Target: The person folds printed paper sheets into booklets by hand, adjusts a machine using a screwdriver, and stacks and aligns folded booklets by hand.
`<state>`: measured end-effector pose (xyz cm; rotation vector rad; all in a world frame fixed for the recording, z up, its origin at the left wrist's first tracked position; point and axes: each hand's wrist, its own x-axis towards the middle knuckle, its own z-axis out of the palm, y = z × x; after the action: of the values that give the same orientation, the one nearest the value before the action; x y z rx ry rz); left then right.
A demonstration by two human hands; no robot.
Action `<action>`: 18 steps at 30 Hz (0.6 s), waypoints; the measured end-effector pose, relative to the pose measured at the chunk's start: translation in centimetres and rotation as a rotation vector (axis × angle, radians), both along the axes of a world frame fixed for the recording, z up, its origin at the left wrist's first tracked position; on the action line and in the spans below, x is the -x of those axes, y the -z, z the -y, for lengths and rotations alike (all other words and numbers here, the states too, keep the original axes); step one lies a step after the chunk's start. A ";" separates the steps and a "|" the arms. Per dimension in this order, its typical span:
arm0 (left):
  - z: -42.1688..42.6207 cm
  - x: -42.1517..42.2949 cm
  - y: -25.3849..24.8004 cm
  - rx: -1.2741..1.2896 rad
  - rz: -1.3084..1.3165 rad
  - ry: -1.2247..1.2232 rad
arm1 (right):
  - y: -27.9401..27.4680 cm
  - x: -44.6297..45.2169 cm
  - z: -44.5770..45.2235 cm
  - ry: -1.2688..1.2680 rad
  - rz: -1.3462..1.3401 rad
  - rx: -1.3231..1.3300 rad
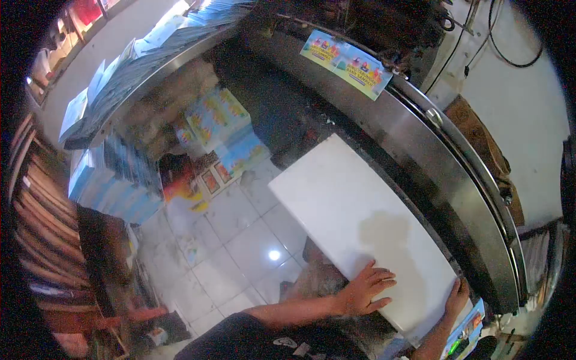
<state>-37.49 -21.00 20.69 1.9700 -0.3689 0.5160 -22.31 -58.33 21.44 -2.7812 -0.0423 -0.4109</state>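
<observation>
A long white board or tabletop (342, 198) lies in front of me, with a shadow across its middle. My left hand (366, 290) rests on its near left part, fingers spread and nothing in them. At its near right edge is my right hand (457, 297), its fingers together along the edge; whether they hold anything is not visible. Beside that hand, a colourful printed sheet (471, 330) shows in part. A blue and yellow printed sheet (346, 63) lies on the metal machine edge (414, 129) beyond the board.
Stacks of printed sheets (219, 120) stand on the tiled floor (240, 222). More paper stacks (117, 186) are at the left, under a curved shelf (174, 63) loaded with papers. A black cable (510, 60) hangs at the upper right.
</observation>
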 end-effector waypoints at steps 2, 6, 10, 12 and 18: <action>-0.2 0.1 -0.2 0.017 -0.013 0.013 | -0.4 0.1 -0.2 -0.002 0.051 0.016; -1.3 -0.2 -0.4 0.122 -0.068 0.075 | -0.3 0.3 0.5 -0.031 -0.069 -0.012; -10.5 -2.9 -5.1 0.206 -0.293 0.263 | 1.0 1.4 2.7 0.040 -0.112 -0.022; -17.8 -10.3 -7.1 0.244 -0.275 0.008 | 1.9 1.4 3.5 0.049 -0.108 0.076; -34.6 -32.6 -9.0 1.301 -0.572 -0.385 | -4.7 3.7 -3.9 -0.006 -0.113 -0.027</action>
<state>-4.87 13.58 29.67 0.8084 0.6087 0.2640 -26.01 -54.44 26.16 -2.7716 -0.0193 -0.2509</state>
